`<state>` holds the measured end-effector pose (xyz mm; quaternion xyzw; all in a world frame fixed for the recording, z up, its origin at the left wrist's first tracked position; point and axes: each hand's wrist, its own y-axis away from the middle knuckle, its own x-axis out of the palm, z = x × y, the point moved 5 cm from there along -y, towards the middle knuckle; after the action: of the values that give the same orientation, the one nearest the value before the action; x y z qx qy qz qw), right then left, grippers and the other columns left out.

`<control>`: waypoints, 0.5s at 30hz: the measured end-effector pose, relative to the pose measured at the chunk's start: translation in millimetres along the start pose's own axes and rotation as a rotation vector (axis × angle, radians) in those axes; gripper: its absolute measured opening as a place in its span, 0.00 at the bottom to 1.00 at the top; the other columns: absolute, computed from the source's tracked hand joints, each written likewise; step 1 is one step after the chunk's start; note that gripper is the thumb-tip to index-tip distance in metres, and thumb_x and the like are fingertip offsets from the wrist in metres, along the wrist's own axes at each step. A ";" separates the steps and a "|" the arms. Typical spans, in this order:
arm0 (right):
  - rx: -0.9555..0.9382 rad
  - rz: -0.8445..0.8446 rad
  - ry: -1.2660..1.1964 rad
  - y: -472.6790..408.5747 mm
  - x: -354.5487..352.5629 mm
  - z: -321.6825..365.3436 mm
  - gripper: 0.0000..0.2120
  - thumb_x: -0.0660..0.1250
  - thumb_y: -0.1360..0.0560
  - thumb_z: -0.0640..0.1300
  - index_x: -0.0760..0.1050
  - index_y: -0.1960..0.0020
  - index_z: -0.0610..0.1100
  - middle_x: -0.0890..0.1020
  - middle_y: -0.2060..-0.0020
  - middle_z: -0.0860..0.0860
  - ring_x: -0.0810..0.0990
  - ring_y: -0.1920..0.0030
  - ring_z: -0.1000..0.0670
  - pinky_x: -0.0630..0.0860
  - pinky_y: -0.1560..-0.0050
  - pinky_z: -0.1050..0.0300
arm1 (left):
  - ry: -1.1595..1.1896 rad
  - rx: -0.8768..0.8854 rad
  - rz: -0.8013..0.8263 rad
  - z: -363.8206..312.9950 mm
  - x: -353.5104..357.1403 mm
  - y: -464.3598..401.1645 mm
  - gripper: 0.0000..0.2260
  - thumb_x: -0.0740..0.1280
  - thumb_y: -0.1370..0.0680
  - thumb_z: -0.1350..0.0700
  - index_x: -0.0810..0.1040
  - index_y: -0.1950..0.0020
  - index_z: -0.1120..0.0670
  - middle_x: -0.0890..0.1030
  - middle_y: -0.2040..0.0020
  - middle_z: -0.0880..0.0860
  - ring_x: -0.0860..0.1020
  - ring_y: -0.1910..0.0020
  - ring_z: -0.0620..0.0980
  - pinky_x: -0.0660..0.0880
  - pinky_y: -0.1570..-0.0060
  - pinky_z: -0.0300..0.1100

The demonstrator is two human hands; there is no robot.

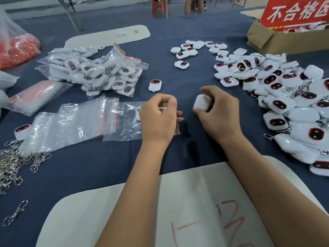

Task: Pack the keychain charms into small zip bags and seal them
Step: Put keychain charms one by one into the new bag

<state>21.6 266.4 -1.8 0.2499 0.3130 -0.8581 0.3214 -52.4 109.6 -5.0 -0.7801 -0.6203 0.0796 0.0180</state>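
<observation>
The right hand [216, 111] gripped a white charm [201, 103], just right of the zip bag [128, 122] whose mouth the left hand [159, 118] pinched. The bag's long axis ran left, so the charm probably had to travel leftward into the mouth

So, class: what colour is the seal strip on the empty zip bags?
Red, on the clear zip bags; head view.

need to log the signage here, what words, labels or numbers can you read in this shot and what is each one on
"不合格区" (the last character cut off by the picture's edge): white characters on the red sign standing in the cardboard box.
Red handwritten strokes on the near white board: not legible as words.
Small red mark on the far white board: too small to read.
Charms and zip bags: no readable text.
</observation>
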 end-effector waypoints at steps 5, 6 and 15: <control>-0.081 0.052 -0.368 20.7 7.5 22.6 0.18 0.73 0.30 0.28 0.83 0.42 0.41 0.86 0.51 0.52 0.86 0.50 0.55 0.83 0.44 0.58 | -0.015 -0.048 0.049 7.8 -1.3 -3.3 0.09 0.67 0.20 0.65 0.84 0.44 0.58 0.86 0.51 0.56 0.86 0.58 0.55 0.85 0.54 0.52; -0.101 0.051 -0.385 23.0 8.3 25.1 0.17 0.74 0.30 0.29 0.84 0.43 0.41 0.87 0.52 0.52 0.86 0.51 0.55 0.83 0.45 0.58 | -0.022 -0.049 0.048 8.5 -1.6 -3.5 0.10 0.67 0.20 0.65 0.84 0.43 0.57 0.87 0.52 0.56 0.86 0.56 0.55 0.84 0.51 0.53; -0.262 0.113 -0.423 25.9 15.5 33.9 0.06 0.75 0.27 0.32 0.86 0.51 0.40 0.87 0.53 0.51 0.86 0.50 0.53 0.83 0.45 0.57 | 0.252 -0.213 0.040 17.3 -6.7 -4.0 0.05 0.70 0.20 0.63 0.86 0.47 0.61 0.88 0.53 0.57 0.85 0.54 0.51 0.82 0.45 0.47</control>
<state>21.9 221.2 1.6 0.0381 0.3330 -0.8241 0.4567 -60.3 102.8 -20.9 -0.7936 -0.6024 -0.0849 0.0115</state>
